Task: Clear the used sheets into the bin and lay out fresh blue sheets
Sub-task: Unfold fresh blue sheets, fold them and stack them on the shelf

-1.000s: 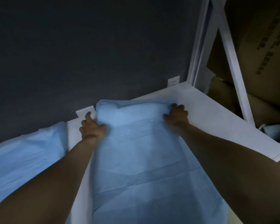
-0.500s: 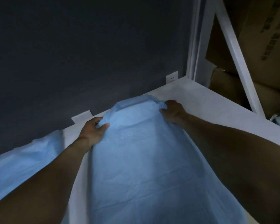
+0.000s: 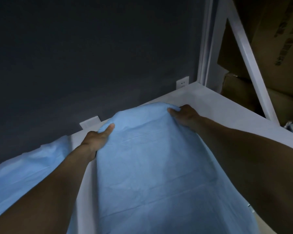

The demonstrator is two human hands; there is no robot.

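A light blue sheet (image 3: 152, 166) runs lengthwise down the white bed surface (image 3: 215, 105) in front of me. Its far end is lifted off the surface and bulges up between my hands. My left hand (image 3: 98, 139) pinches the far left corner, thumb on top of the fabric. My right hand (image 3: 184, 115) grips the far right corner with the cloth bunched in its fingers. A second blue sheet (image 3: 29, 168) lies on the neighbouring surface to the left, partly behind my left forearm.
A dark wall (image 3: 91, 56) stands right behind the bed with two white wall sockets (image 3: 182, 84) low on it. A white metal frame (image 3: 243, 53) rises at the right. Cardboard boxes (image 3: 269, 39) are stacked beyond it.
Both hands have raised the far end of the sheet off the surface and carried it toward the wall. The view has shifted slightly forward.
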